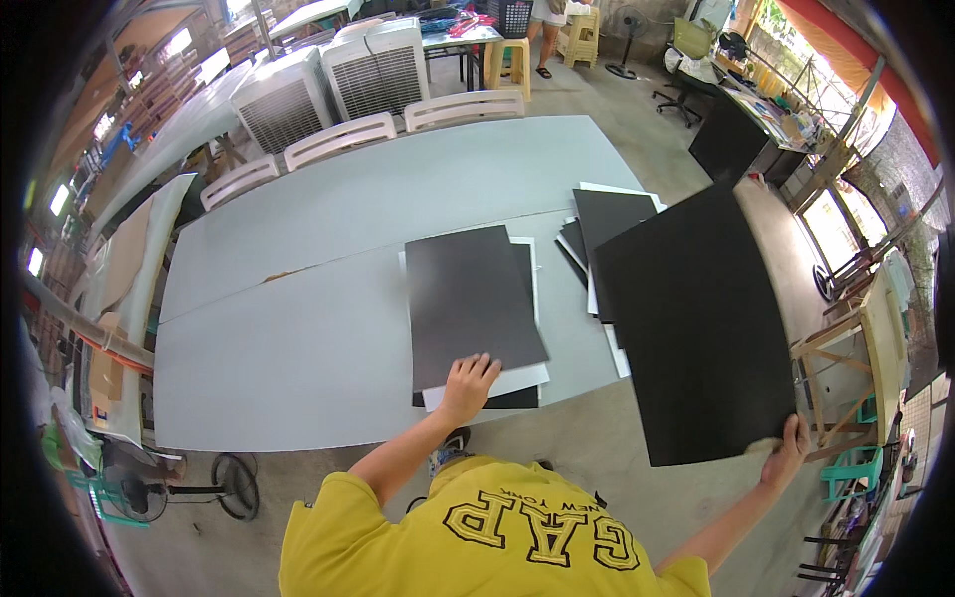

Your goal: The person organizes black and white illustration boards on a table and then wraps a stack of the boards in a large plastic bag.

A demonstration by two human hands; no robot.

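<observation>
Over open floor (pixel 582 428) — right hand (pixel 786 454) grips black sheet (pixel 701 338) edge, left hand (pixel 468 388) touches gray sheet (pixel 466 306), grip unclear

Lettering sits on the wearer's yellow shirt (pixel 398 537): three large capitals (pixel 549 538), yellow with dark outlines, set in a slight curve across the front. A smaller dark line of capitals (pixel 537 500) runs alongside. Both stand upside down to the camera. Papers (pixel 793 127) on the far desk (pixel 731 144) possibly carry print; too small to tell.
</observation>
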